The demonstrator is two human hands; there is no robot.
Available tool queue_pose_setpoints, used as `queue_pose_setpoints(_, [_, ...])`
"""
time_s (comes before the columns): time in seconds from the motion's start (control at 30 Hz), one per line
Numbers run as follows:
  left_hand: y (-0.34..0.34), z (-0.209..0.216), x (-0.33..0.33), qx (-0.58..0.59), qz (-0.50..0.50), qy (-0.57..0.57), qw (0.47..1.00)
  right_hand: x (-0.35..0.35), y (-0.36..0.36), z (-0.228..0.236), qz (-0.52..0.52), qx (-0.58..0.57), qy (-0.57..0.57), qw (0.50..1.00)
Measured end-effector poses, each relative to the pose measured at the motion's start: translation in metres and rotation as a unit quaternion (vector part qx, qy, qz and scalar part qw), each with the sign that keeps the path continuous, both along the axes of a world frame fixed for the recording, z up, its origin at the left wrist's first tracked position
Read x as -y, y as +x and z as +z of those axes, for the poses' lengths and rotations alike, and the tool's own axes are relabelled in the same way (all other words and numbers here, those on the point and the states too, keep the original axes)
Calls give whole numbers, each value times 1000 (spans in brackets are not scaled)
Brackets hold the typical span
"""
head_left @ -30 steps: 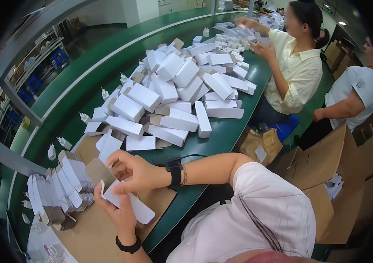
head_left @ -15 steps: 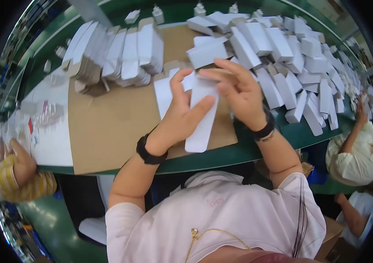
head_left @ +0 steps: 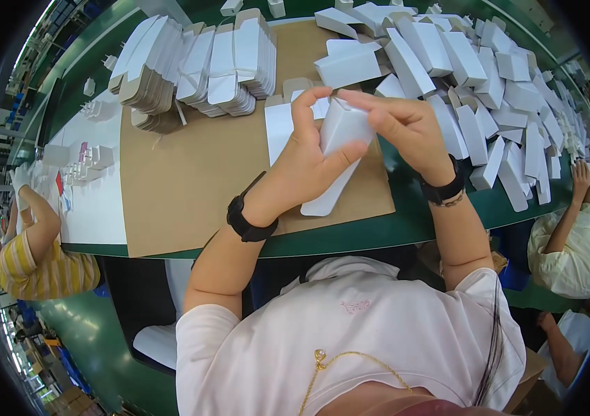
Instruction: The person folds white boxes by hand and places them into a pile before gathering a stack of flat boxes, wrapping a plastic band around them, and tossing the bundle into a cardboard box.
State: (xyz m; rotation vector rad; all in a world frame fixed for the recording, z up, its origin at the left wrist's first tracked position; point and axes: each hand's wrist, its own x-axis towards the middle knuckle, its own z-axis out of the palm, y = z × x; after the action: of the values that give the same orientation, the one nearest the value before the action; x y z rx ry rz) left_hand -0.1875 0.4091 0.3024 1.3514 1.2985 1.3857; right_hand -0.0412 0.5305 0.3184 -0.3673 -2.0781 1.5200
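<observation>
Between my hands is a small white carton (head_left: 343,128), tilted, its long lower flap hanging toward me. My left hand (head_left: 302,163) is wrapped round its side, with the thumb across the front face. My right hand (head_left: 412,128) has its fingers at the carton's top end, pressing on the flap edge there; the thumb rests near the upper right corner. Just behind my left hand a flat unfolded white carton (head_left: 277,132) lies on the brown cardboard sheet (head_left: 184,187), partly hidden by that hand.
Banded stacks of flat cartons (head_left: 215,62) stand at the back left. A heap of folded white boxes (head_left: 471,66) covers the right side of the green table (head_left: 309,241). Small white parts (head_left: 94,159) sit at left. Co-workers sit at both sides, one in a yellow striped shirt (head_left: 49,267).
The carton has gone from looking flat to standing open as a box shape. My right fingers have closed onto its top end. The view has shifted slightly.
</observation>
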Motion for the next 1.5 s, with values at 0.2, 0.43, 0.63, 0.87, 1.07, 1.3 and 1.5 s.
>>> queue_pose_setpoints(0.2, [-4, -2, -5, -10, 1, 31, 999, 5, 12, 14, -12, 13, 160, 987])
queue_pose_setpoints(0.43, [-38, -1, 2, -508, 235, -216, 800, -38, 140, 50, -536, -67, 442, 716])
queue_pose_setpoints(0.63, [-35, 1, -7, -392, 206, -246, 862, -63, 208, 23, -619, 93, 607, 489])
queue_pose_setpoints(0.87, [-55, -6, -6, -327, 248, -242, 879, -84, 242, 56, -670, -63, 443, 593])
queue_pose_setpoints(1.07, [-58, 4, -9, -92, 213, -184, 955, -137, 291, 17, -645, 114, 616, 439])
queue_pose_setpoints(1.3, [-24, 42, -12, -92, 192, -25, 977, -110, 208, -3, -584, -25, 303, 753])
queue_pose_setpoints(1.5, [11, 24, -27, -83, 213, 51, 972, -9, 56, 32, -153, 66, 230, 959])
